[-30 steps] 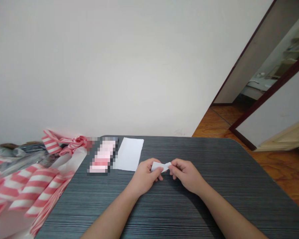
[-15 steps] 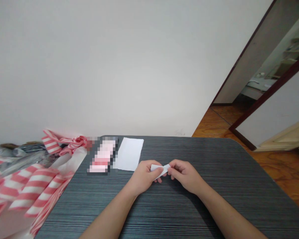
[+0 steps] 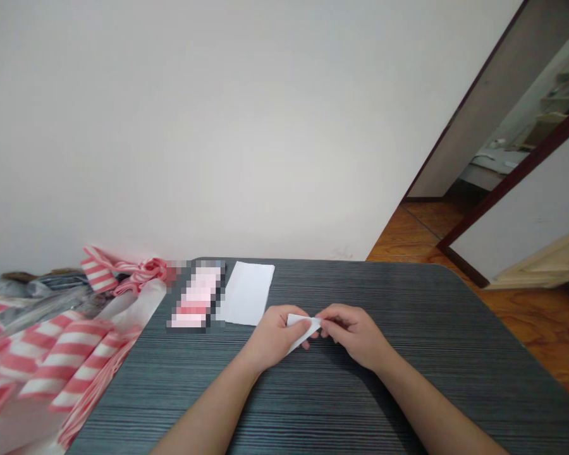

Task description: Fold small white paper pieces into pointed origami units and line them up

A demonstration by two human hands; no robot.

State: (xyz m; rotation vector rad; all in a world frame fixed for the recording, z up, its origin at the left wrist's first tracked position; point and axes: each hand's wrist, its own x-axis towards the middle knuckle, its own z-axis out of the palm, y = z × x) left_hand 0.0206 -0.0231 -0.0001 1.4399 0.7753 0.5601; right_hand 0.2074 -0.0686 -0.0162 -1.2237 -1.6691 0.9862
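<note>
A small folded piece of white paper (image 3: pixel 301 329) is pinched between both my hands, just above the dark striped table (image 3: pixel 408 354). My left hand (image 3: pixel 274 338) curls round its left end, with thumb and fingers closed on it. My right hand (image 3: pixel 353 335) pinches its right tip with thumb and forefinger. Most of the paper is hidden by my fingers. A flat white sheet of paper (image 3: pixel 247 292) lies on the table just beyond my left hand.
A blurred pink and white object (image 3: pixel 195 297) lies left of the white sheet. Red and white striped plastic bags (image 3: pixel 52 354) are heaped off the table's left edge. A white wall stands behind the table, and an open doorway (image 3: pixel 521 145) over wooden floor is at the right.
My hands have drawn slightly closer together and the paper has turned, so its lower edge now slants down toward my left hand. The rest is unchanged.
</note>
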